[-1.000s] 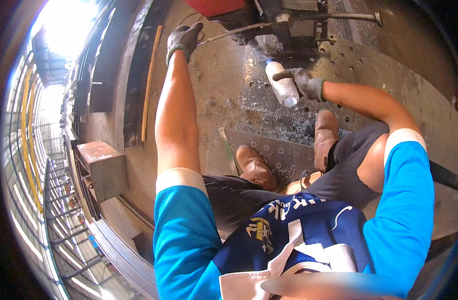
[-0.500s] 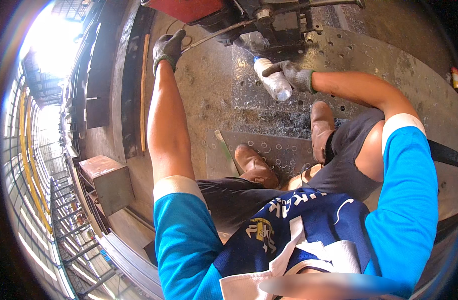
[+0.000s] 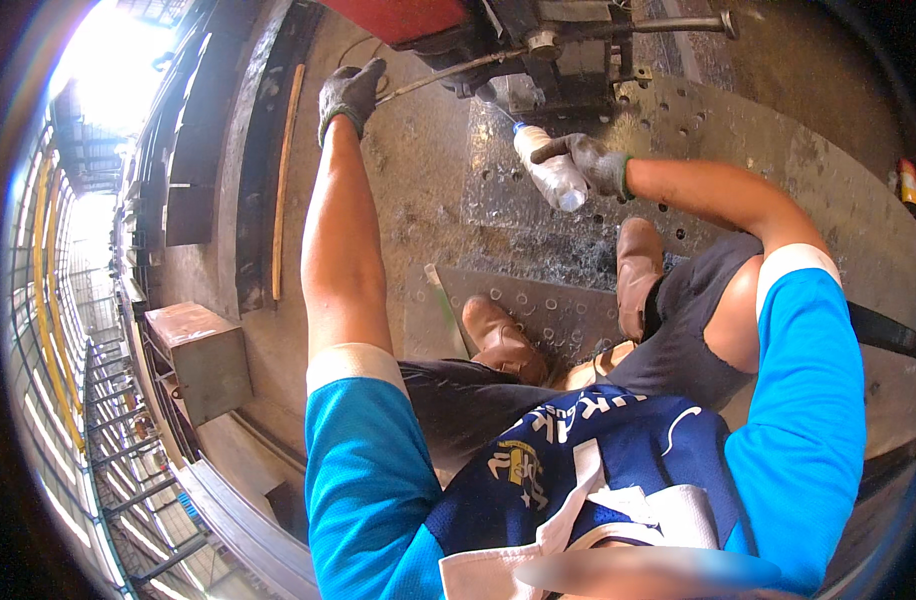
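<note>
My left hand [image 3: 350, 97], in a dark grey glove, is closed around the end of a long metal lever [image 3: 448, 73]. The lever runs to a round hub on a dark machine [image 3: 573, 75] with a red part at its top left. My right hand [image 3: 593, 165], gloved the same way, grips a clear plastic bottle [image 3: 552, 178] holding something whitish. The bottle is tilted, its blue cap pointing up and left at the machine's lower side. Between cap and machine shows a thin pale line, perhaps liquid; I cannot tell for certain.
Under the machine lies a wet, shiny metal plate [image 3: 498, 195] with holes. My boots [image 3: 640, 270] stand near another perforated plate [image 3: 568, 310]. A rusty metal box [image 3: 198, 360] and a long wooden strip [image 3: 287, 190] are at the left. A red and yellow container [image 3: 908, 182] stands far right.
The machine, lever and both hands sit slightly lower in the picture, with the machine and left hand farther right. Both hands keep their hold on the lever and the bottle.
</note>
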Demonstrator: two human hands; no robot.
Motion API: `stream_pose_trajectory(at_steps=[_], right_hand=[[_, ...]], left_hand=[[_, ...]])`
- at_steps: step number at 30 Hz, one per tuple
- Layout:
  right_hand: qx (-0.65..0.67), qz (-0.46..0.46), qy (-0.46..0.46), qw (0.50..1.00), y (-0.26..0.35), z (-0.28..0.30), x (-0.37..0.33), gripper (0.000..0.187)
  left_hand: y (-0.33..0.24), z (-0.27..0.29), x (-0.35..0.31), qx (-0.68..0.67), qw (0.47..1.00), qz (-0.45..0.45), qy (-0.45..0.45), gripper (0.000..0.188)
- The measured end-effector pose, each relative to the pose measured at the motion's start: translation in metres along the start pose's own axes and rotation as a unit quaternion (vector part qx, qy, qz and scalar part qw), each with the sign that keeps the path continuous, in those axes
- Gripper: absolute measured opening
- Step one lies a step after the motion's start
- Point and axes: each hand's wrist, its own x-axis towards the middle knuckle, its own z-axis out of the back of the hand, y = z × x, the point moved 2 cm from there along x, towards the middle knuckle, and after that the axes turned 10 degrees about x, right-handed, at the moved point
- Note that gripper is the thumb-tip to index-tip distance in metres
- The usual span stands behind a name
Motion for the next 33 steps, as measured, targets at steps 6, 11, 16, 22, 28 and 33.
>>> stream_pose_trajectory(at_steps=[6,11,16,22,28,33], right_hand=[[0.026,-0.02,-0.008,0.999,0.001,-0.002,0.0,0.013],[0.006,-0.006,-0.037,0.999,0.001,0.001,0.001,0.011],[0.043,-0.051,0.015,0.998,0.001,-0.002,-0.002,0.015],[-0.156,0.015,0.001,0.988,0.007,0.0,-0.013,0.02],[-0.13,0.002,0.006,0.992,0.006,0.004,-0.008,0.02],[-0.018,-0.031,0.004,0.999,0.002,0.005,0.001,0.022]], left_hand=[[0.002,-0.003,0.001,-0.014,1.0,0.008,0.015,0.059],[0.005,-0.006,0.008,0.01,1.0,-0.005,0.013,0.059],[0.004,-0.005,0.006,0.018,0.999,0.014,0.025,0.056],[0.006,-0.009,0.005,-0.027,0.999,0.031,0.03,0.055],[0.01,-0.013,0.011,0.005,1.0,0.006,0.007,0.056],[0.008,-0.012,0.01,0.01,1.0,0.016,0.017,0.056]])
